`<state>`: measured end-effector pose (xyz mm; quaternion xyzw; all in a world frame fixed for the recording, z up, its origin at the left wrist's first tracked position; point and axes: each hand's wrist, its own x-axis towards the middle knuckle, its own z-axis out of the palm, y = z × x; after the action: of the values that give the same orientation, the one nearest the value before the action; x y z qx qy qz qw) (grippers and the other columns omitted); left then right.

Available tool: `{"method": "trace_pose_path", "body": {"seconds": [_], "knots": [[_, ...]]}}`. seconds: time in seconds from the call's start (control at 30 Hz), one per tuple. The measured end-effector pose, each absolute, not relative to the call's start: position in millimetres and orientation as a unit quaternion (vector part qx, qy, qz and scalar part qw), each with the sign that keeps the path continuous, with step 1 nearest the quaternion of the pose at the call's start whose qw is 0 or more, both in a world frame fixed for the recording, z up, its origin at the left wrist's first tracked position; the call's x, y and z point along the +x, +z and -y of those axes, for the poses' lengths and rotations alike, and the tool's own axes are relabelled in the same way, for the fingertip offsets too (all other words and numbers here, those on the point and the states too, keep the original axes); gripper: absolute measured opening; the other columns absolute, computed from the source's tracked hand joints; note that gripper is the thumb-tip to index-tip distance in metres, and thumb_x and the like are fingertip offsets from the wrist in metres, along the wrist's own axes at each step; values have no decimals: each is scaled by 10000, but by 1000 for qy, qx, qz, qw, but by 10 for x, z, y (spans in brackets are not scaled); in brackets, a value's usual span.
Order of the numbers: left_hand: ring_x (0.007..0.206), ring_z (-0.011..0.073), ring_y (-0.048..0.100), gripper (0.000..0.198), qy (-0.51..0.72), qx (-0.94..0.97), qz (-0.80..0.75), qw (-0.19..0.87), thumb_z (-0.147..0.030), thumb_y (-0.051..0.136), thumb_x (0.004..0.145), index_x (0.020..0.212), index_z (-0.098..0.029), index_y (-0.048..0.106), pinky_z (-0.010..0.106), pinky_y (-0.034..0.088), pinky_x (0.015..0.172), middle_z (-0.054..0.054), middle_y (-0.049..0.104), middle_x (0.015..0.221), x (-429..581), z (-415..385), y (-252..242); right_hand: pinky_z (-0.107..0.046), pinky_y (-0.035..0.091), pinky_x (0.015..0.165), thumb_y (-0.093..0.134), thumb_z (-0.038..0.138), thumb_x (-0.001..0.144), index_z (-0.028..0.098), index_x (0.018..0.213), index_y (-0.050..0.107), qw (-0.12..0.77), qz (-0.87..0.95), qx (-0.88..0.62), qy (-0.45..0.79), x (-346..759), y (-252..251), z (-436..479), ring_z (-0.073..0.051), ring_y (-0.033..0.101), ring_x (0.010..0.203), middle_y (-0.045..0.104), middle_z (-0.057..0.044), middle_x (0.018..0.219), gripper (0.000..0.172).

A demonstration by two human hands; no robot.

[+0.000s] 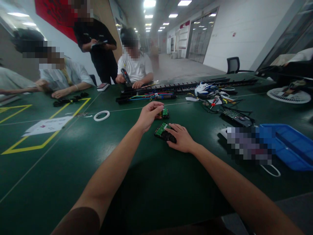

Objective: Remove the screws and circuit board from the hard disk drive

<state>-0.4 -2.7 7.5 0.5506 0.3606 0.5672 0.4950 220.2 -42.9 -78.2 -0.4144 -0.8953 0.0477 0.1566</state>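
While the left hand curls with thumb and fingertips drawn together, whether it pinches anything cannot be told. Just beside those fingertips lies a farther green board, partly covered by the hand. Palm down, the right hand grips one end of a green-and-black device on the table, hiding that end; its fine parts blur. Both forearms leave the view below.
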Motion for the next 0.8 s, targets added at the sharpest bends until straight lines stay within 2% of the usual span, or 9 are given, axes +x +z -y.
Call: {"method": "trace_pose_path", "body": {"seconds": [0.2,0.43,0.63,0.8], "knots": [[855,178,696,192,573,539,-355,505,-307,760,871,974,-180,660,233,555,604,55,728,915,17,57,107,-589,287,1217,633,520,923,229,1554,530,158,895,-414,42,2199,-783,428,-379,342,1537,416,-137,1677,702],[870,188,685,117,583,508,-372,513,-249,646,894,907,-163,724,238,554,589,84,726,960,-14,46,135,-582,294,1217,628,518,922,231,1557,528,160,896,-412,43,2206,-778,426,-379,349,1533,420,-129,1675,704],[847,185,654,142,589,488,-357,535,-270,676,903,893,-151,753,314,615,702,76,690,913,-19,34,138,-596,283,1217,631,521,918,244,1559,528,158,895,-415,47,2204,-776,427,-382,335,1540,424,-126,1675,706],[828,167,648,170,585,494,-356,536,-326,755,900,893,-157,750,288,603,687,63,673,902,-12,18,104,-581,289,1218,629,520,921,233,1557,530,160,895,-414,46,2204,-777,428,-379,346,1534,425,-132,1673,705]]}}
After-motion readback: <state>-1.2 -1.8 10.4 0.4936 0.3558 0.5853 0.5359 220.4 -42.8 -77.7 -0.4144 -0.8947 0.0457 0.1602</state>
